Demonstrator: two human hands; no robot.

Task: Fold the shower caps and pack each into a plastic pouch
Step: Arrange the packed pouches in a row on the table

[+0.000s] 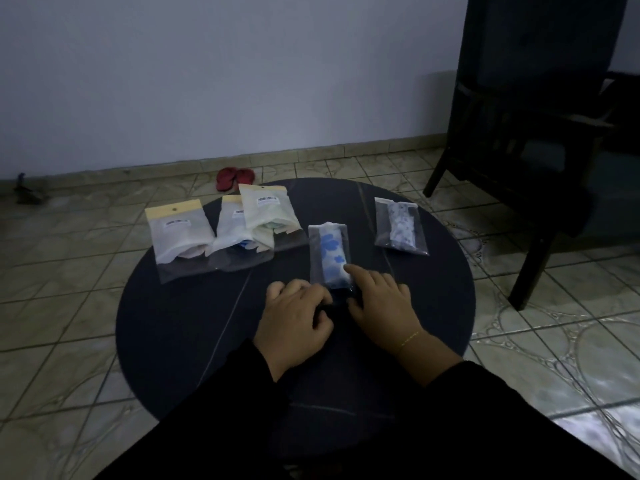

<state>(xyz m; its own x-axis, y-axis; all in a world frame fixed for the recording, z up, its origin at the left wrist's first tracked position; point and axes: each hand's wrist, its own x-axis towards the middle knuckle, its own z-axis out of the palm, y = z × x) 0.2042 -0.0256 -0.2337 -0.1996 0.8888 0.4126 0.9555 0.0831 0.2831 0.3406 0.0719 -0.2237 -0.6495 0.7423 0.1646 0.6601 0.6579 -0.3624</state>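
Observation:
A clear plastic pouch lies mid-table with a folded white shower cap with blue flowers inside it. My left hand has its fingers curled at the pouch's near end on the left side. My right hand rests on the near right end, forefinger stretched onto the pouch. A second pouch with a folded dark-patterned cap lies to the right. Three larger pouches with yellow header strips lie to the left: one far left, two overlapping beside it.
All of this rests on a round dark table above a tiled floor. A dark wooden chair stands at the right, close to the table's edge. Red slippers lie on the floor by the wall behind the table.

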